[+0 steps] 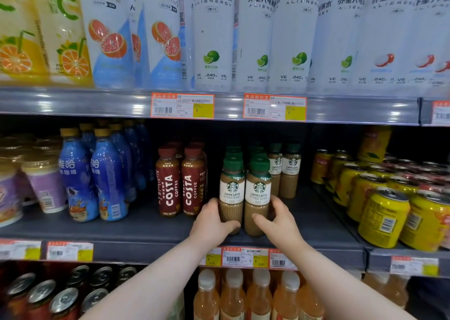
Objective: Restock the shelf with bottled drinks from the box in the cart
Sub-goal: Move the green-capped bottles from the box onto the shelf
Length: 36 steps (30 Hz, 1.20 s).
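Two green-capped caffe latte bottles stand side by side at the front of the middle shelf (pixel 146 224). My left hand (pixel 211 221) wraps the base of the left latte bottle (pixel 231 190). Around the lower part of the right latte bottle (pixel 258 193) curls my right hand (pixel 280 218). More latte bottles (pixel 288 168) line up behind them and to the right. The cart and the box are out of view.
Red Costa coffee bottles (pixel 179 185) stand just left of the lattes, blue bottles (pixel 95 173) further left. Yellow cans (pixel 382 212) fill the right side. Tall white bottles (pixel 214 34) crowd the shelf above; orange drink bottles (pixel 246 295) sit below.
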Each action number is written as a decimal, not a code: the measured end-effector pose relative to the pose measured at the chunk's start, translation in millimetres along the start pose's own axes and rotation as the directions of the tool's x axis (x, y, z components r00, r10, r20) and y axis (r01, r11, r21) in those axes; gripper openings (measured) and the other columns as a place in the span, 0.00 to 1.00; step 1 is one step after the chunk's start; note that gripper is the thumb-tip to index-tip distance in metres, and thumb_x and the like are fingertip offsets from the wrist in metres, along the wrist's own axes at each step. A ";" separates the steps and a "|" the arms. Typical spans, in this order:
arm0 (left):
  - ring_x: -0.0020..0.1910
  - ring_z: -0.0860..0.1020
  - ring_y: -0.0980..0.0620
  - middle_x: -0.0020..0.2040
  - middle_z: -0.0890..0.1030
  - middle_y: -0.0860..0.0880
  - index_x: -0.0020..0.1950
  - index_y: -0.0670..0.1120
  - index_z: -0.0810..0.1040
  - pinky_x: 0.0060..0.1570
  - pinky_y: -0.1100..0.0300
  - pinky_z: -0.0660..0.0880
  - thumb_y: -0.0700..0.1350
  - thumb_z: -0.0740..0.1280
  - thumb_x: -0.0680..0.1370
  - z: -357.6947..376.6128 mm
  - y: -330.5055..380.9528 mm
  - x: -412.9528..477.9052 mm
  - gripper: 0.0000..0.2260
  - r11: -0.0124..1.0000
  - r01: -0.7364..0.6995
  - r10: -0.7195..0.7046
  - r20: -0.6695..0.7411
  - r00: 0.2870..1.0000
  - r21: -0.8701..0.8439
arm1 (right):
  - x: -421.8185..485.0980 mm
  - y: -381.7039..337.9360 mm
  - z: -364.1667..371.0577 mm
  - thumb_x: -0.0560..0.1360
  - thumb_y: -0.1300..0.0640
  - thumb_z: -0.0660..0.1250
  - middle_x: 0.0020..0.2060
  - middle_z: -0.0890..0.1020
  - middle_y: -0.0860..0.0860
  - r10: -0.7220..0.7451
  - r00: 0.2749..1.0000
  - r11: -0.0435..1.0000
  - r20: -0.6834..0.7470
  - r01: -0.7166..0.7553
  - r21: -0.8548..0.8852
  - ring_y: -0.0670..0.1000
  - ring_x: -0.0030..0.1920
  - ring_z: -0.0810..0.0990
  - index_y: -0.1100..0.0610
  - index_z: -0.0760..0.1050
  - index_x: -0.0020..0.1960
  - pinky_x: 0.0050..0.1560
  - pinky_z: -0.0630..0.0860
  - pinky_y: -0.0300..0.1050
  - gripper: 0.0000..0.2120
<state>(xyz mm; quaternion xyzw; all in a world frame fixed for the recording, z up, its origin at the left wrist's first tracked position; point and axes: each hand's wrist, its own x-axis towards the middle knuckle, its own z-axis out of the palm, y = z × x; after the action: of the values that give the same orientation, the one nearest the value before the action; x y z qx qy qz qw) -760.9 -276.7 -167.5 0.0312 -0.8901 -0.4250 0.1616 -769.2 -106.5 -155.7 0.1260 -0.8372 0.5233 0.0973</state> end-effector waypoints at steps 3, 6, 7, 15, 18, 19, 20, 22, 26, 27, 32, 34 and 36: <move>0.59 0.75 0.49 0.61 0.76 0.49 0.62 0.47 0.70 0.57 0.55 0.73 0.50 0.75 0.68 -0.1 1.7 -1.1 0.26 1.000 -0.004 0.004 -0.003 1.000 0.008 | 2.3 5.0 0.9 0.72 0.55 0.70 0.65 0.72 0.51 0.012 1.000 1.000 -0.011 -0.012 0.006 0.49 0.63 0.72 0.51 0.64 0.70 0.62 0.72 0.45 0.29; 0.59 0.75 0.50 0.60 0.76 0.49 0.62 0.47 0.70 0.58 0.55 0.74 0.49 0.75 0.68 -1.4 4.8 -2.3 0.26 1.000 -0.005 0.005 0.010 1.000 0.004 | -0.1 5.8 0.3 0.71 0.55 0.72 0.64 0.70 0.51 -0.012 0.999 1.000 -0.035 0.013 0.019 0.49 0.62 0.72 0.52 0.64 0.70 0.62 0.72 0.47 0.31; 0.59 0.75 0.50 0.60 0.76 0.49 0.62 0.47 0.70 0.58 0.54 0.74 0.50 0.75 0.68 -2.5 5.9 -3.4 0.26 1.000 -0.009 0.009 0.008 1.000 0.003 | -1.2 5.7 0.6 0.71 0.54 0.72 0.64 0.69 0.50 -0.033 0.997 0.999 -0.065 0.034 0.024 0.49 0.62 0.71 0.53 0.63 0.70 0.61 0.72 0.46 0.31; 0.66 0.69 0.50 0.67 0.69 0.48 0.70 0.47 0.66 0.64 0.54 0.69 0.51 0.69 0.74 -35.7 -8.0 -35.1 0.27 0.991 -0.055 0.072 -0.148 0.986 0.119 | -21.1 -27.4 17.8 0.69 0.56 0.71 0.52 0.75 0.56 -0.404 0.870 0.879 -0.283 0.284 -0.383 0.58 0.55 0.75 0.61 0.73 0.56 0.54 0.71 0.55 0.18; 0.66 0.67 0.49 0.66 0.69 0.49 0.69 0.49 0.67 0.65 0.55 0.67 0.53 0.67 0.75 -64.9 -29.5 -52.3 0.25 0.974 -0.042 0.079 -0.158 0.984 0.223 | -32.2 -54.3 45.1 0.68 0.50 0.64 0.51 0.77 0.55 -0.503 0.855 0.787 -0.125 0.394 -0.474 0.56 0.54 0.74 0.57 0.74 0.55 0.53 0.70 0.52 0.18; 0.66 0.68 0.49 0.66 0.69 0.49 0.69 0.49 0.67 0.64 0.55 0.67 0.53 0.67 0.75 -76.6 -37.9 -58.1 0.25 0.965 -0.038 0.081 -0.157 0.984 0.260 | -35.3 -63.1 57.7 0.68 0.48 0.63 0.52 0.77 0.54 -0.503 0.864 0.756 -0.025 0.425 -0.498 0.56 0.55 0.74 0.57 0.74 0.56 0.54 0.71 0.52 0.20; 0.65 0.68 0.48 0.65 0.69 0.49 0.69 0.50 0.67 0.64 0.54 0.67 0.55 0.67 0.74 -89.1 -47.1 -64.4 0.25 0.948 -0.034 0.087 -0.154 0.984 0.316 | -38.5 -70.4 72.3 0.69 0.48 0.65 0.54 0.78 0.54 -0.500 0.863 0.715 0.078 0.462 -0.526 0.56 0.56 0.75 0.57 0.75 0.58 0.55 0.72 0.53 0.21; 0.65 0.68 0.47 0.65 0.69 0.48 0.70 0.49 0.66 0.64 0.53 0.67 0.58 0.65 0.74 -116.8 -69.4 -78.1 0.27 0.882 -0.008 0.088 -0.148 0.985 0.472 | -48.9 -85.0 105.4 0.68 0.48 0.68 0.56 0.78 0.54 -0.470 0.847 0.634 0.250 0.521 -0.572 0.59 0.57 0.77 0.57 0.76 0.60 0.56 0.73 0.54 0.23; 0.69 0.64 0.45 0.70 0.65 0.47 0.73 0.49 0.61 0.68 0.49 0.61 0.62 0.63 0.73 -184.4 -127.2 -119.6 0.32 0.738 0.100 -0.002 -0.146 0.989 0.667 | -78.8 -120.4 181.7 0.69 0.44 0.65 0.63 0.76 0.55 -0.394 0.813 0.557 0.429 0.583 -0.592 0.60 0.62 0.75 0.55 0.75 0.63 0.60 0.72 0.58 0.26; 0.69 0.63 0.45 0.70 0.65 0.47 0.73 0.49 0.60 0.68 0.48 0.61 0.62 0.63 0.73 -204.2 -142.8 -132.9 0.33 0.709 0.128 -0.033 -0.148 0.988 0.694 | -88.3 -131.9 203.2 0.72 0.44 0.64 0.68 0.71 0.53 -0.359 0.801 0.556 0.479 0.596 -0.580 0.59 0.68 0.69 0.53 0.70 0.68 0.66 0.66 0.58 0.27; 0.71 0.60 0.44 0.71 0.63 0.47 0.73 0.48 0.59 0.70 0.45 0.58 0.62 0.63 0.73 -317.6 -228.8 -217.9 0.33 0.596 0.330 -0.229 -0.240 0.944 0.732 | -142.2 -191.4 328.3 0.76 0.41 0.58 0.74 0.60 0.47 -0.323 0.660 0.500 0.678 0.727 -0.470 0.51 0.74 0.56 0.47 0.57 0.74 0.72 0.55 0.53 0.28; 0.71 0.60 0.44 0.71 0.63 0.47 0.72 0.48 0.59 0.70 0.45 0.58 0.62 0.64 0.73 -361.0 -262.9 -259.5 0.33 0.569 0.420 -0.298 -0.298 0.907 0.707 | -170.8 -217.8 382.8 0.76 0.41 0.58 0.74 0.59 0.46 -0.325 0.597 0.500 0.733 0.766 -0.403 0.51 0.74 0.55 0.47 0.57 0.74 0.73 0.55 0.54 0.28; 0.71 0.60 0.43 0.71 0.63 0.46 0.73 0.47 0.58 0.70 0.45 0.59 0.61 0.63 0.74 -402.1 -291.6 -301.7 0.34 0.534 0.496 -0.372 -0.337 0.865 0.685 | -201.8 -242.6 433.4 0.76 0.40 0.58 0.74 0.59 0.46 -0.335 0.527 0.479 0.781 0.809 -0.341 0.51 0.74 0.55 0.47 0.56 0.74 0.73 0.55 0.54 0.29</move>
<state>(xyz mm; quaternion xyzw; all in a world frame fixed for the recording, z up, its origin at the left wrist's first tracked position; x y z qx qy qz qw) -373.1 -704.4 -234.0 0.3474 -0.9326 -0.0403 0.0889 -515.1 -576.9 -196.4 0.5373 -0.8418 0.0367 0.0370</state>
